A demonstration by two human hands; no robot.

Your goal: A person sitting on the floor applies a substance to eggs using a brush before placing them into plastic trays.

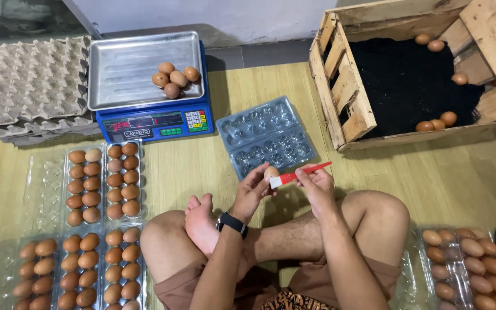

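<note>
1. So the main thing here is a single pale brown egg (271, 171), held up over the person's crossed legs, just in front of the empty clear plastic egg tray (266, 136) lying on the floor.
2. The left hand (252, 192) has its fingers curled around that egg from below and the side, with a black watch (232, 223) on the wrist.
3. The right hand (316, 182) is pinched shut on a small red-handled brush (297, 174); the white bristle end is touching or right at the egg, and the handle pokes out to the right.
4. Straight ahead, a blue digital scale (155, 123) with a steel pan on top has five brown eggs (174, 78) sitting in a little cluster at the pan's right side.
5. Left of the scale there's a stack of grey cardboard egg trays (33, 86).
6. On the floor to the left, filled clear egg cartons (103, 182) sit side by side, all brown eggs.
7. More filled cartons (466, 258) are by the right knee.
8. Top right is a wooden crate (348, 92) with a dark lining and a handful of loose eggs (436, 121) scattered inside.
</note>
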